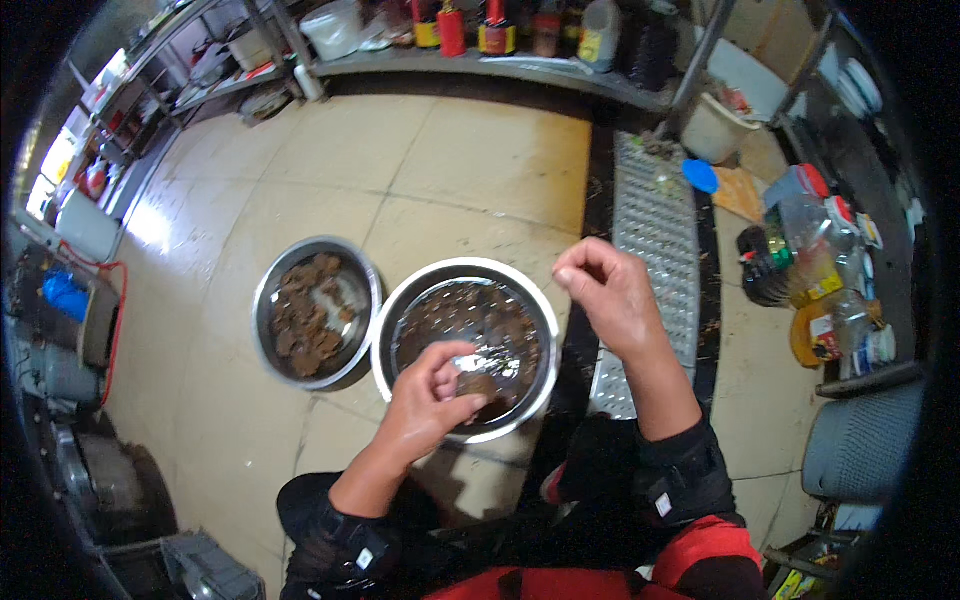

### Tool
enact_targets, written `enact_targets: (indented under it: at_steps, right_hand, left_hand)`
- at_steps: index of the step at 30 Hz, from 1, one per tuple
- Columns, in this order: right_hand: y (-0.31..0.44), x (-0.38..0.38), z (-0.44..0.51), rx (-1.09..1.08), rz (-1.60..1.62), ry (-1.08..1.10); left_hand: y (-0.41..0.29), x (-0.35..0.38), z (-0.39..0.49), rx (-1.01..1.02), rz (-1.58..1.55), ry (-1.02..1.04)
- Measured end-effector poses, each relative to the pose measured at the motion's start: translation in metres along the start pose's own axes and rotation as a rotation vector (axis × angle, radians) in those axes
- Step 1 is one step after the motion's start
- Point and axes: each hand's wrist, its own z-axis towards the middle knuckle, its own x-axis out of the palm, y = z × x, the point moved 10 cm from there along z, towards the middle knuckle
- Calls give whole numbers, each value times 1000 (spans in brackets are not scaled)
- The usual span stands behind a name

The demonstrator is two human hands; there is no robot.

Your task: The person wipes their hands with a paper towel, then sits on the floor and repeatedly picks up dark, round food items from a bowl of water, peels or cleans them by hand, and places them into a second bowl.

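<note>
Between the thumb and fingers of my left hand (424,401) is a soft brown piece of what looks like food (477,387), held over the near part of a steel basin (553,337). Dark water and many brown pieces (469,300) fill that basin. My right hand (611,296) is raised to the right of the rim, thumb and forefinger pinched together; I see nothing between them. Left of the water basin, close against it, a smaller steel basin (262,352) holds a heap of brown pieces (306,322) with some bare metal showing.
A perforated metal drain cover (656,225) runs along the tiled floor (330,165) on the right. Beyond it stand oil bottles (814,240), a blue lid (700,176) and a pale bin (716,127). A steel shelf (480,71) with bottles crosses the far side.
</note>
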Motion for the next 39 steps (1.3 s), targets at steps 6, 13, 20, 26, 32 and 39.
enact_targets:
  at_steps: [6, 13, 20, 26, 32, 39]
  right_hand:
    - [-30, -129, 17, -8, -469, -329]
    - [-47, -174, 4, 18, -562, -450]
    - [-31, -166, -3, 86, -1193, -575]
    - [-27, -48, 1, 200, 600, 155]
    - [23, 27, -18, 201, 938, 419]
    - [27, 46, -25, 219, 959, 497]
  left_hand:
    - [-4, 8, 0, -6, -41, 27]
    - [-3, 10, -1, 22, -28, 38]
    - [2, 7, 0, 10, -23, 14]
    - [-9, -2, 2, 117, -45, -35]
    - [-6, -9, 2, 90, -70, -51]
    - [-8, -15, 4, 107, -76, -87]
